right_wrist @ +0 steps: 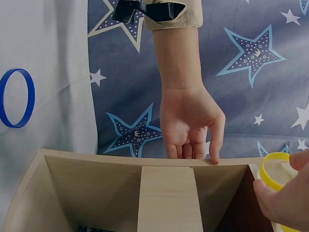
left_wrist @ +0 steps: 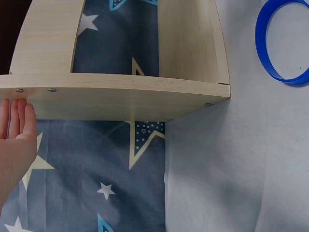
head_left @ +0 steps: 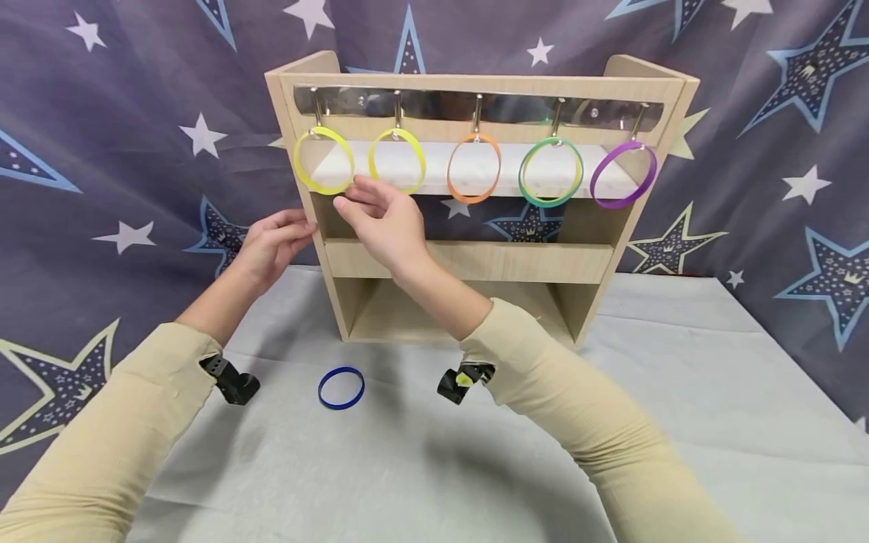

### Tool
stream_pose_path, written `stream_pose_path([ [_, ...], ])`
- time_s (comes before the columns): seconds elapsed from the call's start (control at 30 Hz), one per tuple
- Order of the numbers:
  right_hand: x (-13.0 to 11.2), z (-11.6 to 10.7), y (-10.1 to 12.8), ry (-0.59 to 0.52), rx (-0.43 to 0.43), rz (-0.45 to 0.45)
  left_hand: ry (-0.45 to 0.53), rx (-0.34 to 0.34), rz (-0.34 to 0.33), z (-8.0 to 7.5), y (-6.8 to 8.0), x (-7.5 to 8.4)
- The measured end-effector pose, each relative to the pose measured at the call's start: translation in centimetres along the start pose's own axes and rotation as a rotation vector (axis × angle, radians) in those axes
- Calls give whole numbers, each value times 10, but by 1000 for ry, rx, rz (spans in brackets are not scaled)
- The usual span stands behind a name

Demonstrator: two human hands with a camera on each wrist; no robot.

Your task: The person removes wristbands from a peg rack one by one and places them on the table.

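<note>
A yellow wristband (head_left: 300,162) hangs from the leftmost hook of a metal rail on a small wooden shelf unit (head_left: 468,262). Beside its lower right edge is my right hand (head_left: 394,226), thumb and fingertips apart; the right wrist view shows this hand (right_wrist: 287,198) overlapping the yellow wristband (right_wrist: 270,180). With its fingertips my left hand (head_left: 268,249) touches the unit's left side panel, and the left wrist view shows these fingers straight against the panel (left_wrist: 111,104). On the table lies a blue wristband (head_left: 342,408), in front of the unit.
Further along the metal rail (head_left: 434,104) hang another yellow wristband (head_left: 422,162), an orange one (head_left: 498,162), a green one with a yellowish inner side (head_left: 523,185) and a purple one (head_left: 614,204). A white-grey cloth (head_left: 713,392) covers the table. Behind hangs a star-patterned curtain (head_left: 156,188).
</note>
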State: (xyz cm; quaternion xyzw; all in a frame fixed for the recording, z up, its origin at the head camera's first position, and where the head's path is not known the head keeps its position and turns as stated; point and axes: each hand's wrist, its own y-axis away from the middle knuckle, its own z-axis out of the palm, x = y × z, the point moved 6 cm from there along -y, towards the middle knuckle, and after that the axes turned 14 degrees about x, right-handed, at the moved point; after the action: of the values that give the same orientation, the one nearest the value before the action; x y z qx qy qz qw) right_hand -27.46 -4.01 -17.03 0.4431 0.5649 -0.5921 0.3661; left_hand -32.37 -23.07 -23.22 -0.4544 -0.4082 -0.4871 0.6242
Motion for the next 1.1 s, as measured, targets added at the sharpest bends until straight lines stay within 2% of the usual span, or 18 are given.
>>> stream_pose_path([
  [0.4,-1,18,2,-228,94,51,14,-9,9,1,0,0],
  [0.7,-4,15,4,-224,235,40,24,-9,14,3,-1,-1],
  [0.9,-9,13,6,-267,257,32,41,-11,19,2,-1,1],
  [1.1,-10,14,6,-449,258,82,45,-7,16,3,0,0],
])
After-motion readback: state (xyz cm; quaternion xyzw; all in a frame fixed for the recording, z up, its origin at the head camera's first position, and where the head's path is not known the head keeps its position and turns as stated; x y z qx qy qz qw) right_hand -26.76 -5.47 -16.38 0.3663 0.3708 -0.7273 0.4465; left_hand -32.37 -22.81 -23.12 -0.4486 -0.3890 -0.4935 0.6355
